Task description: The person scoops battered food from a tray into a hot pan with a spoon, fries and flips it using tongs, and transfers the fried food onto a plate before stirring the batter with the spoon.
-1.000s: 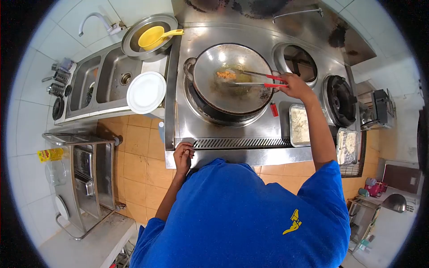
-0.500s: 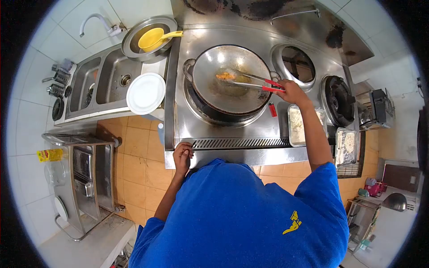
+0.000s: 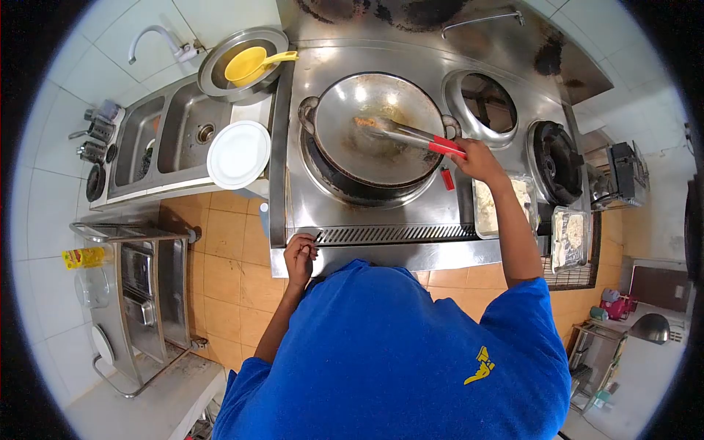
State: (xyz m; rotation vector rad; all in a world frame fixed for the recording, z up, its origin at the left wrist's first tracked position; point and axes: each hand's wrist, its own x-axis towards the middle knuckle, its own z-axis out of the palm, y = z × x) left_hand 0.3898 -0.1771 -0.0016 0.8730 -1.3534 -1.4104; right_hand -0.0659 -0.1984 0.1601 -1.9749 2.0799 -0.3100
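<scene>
My right hand [image 3: 480, 159] is closed round the red grips of a pair of metal tongs [image 3: 405, 133]. The tongs reach over a large two-handled wok [image 3: 352, 158] on the left burner, and their tips are at a small clump of orange-brown food [image 3: 363, 122]. Oil glistens on the wok's bottom. From this angle the tongs' arms look close together. Resting at the stove's front edge, my left hand [image 3: 300, 258] has its fingers curled in, and nothing shows in it.
A red lighter [image 3: 447, 179] lies right of the wok. Two clear containers of pale food, one near [image 3: 485, 209] and one farther right [image 3: 569, 238], stand by the stove's front. Left are white plates [image 3: 238, 155], a yellow dipper [image 3: 247, 66] in a metal basin [image 3: 210, 79], and sinks [image 3: 174, 125].
The tongs' arms have drawn together around the food in the wok, and my right hand has shifted slightly downward. My left hand stays put.
</scene>
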